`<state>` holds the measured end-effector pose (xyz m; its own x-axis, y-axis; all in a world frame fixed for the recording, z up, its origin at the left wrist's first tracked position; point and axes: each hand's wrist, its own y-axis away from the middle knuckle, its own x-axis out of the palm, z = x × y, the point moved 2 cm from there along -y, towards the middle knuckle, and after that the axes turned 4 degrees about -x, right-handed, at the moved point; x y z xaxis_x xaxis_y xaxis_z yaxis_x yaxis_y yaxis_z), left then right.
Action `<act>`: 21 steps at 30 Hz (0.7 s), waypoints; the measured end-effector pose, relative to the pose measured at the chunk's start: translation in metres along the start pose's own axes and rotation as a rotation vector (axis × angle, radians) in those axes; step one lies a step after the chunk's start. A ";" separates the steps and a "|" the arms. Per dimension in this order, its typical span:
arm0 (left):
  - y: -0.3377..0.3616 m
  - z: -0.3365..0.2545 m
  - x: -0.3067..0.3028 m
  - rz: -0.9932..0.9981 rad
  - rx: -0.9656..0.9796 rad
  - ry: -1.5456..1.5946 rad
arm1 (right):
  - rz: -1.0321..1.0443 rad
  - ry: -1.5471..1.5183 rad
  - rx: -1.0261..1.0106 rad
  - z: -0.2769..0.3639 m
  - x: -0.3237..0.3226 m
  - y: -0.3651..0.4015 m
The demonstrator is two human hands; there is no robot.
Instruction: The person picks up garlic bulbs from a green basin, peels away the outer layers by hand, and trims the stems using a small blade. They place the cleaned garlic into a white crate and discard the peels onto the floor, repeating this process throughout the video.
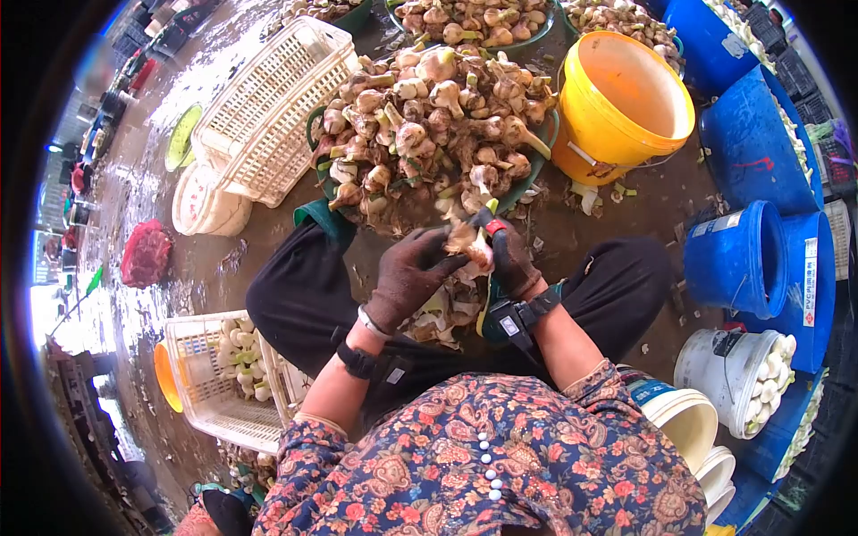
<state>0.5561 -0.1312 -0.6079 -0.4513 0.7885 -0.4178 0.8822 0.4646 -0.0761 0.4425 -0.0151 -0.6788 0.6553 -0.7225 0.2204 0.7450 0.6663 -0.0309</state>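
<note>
The left hand (408,275) and right hand (513,261) both pinch the same garlic (481,254), at about 6 o'clock from the big pile (438,125). Best to keep each grip snug — not squashing — and peel loose skin (459,238) off gently, bit by bit.

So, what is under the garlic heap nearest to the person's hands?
Under the garlic heap is a green basin; parts of its rim show at the sides. The heap covers its inside, so the bottom cannot be seen.

A pinkish-white garlic bulb (482,255), tan skin hanging loose, tilts between left hand (408,273) and right hand (515,261), green-tinged stem upward.
</note>
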 end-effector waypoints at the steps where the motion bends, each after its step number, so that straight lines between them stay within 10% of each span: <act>1: -0.003 0.003 -0.001 -0.004 -0.001 0.000 | 0.005 0.000 0.000 0.004 0.003 0.001; 8: -0.004 0.011 0.008 0.246 0.133 -0.034 | 0.097 0.035 0.054 0.011 0.008 0.009; 11: 0.030 0.021 0.025 0.440 0.271 -0.201 | -0.259 -0.558 0.505 -0.042 -0.013 -0.003; 16: 0.023 0.023 -0.004 0.744 -0.218 -0.647 | -0.148 -0.871 0.399 -0.024 -0.012 0.000; 17: 0.022 0.027 0.000 0.735 -0.212 -0.644 | -0.141 -0.863 0.394 -0.015 -0.012 0.002; 19: 0.017 0.036 0.001 0.242 -0.185 0.015 | 0.059 0.411 -0.368 0.013 -0.009 0.004; 21: 0.009 0.012 0.010 0.302 -0.415 0.178 | 0.025 0.026 -0.066 0.003 -0.001 0.005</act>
<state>0.5613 -0.1243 -0.6237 -0.2332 0.9511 -0.2027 0.8655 0.2980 0.4027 0.4456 -0.0103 -0.6766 0.6759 -0.7112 0.1933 0.7347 0.6708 -0.1008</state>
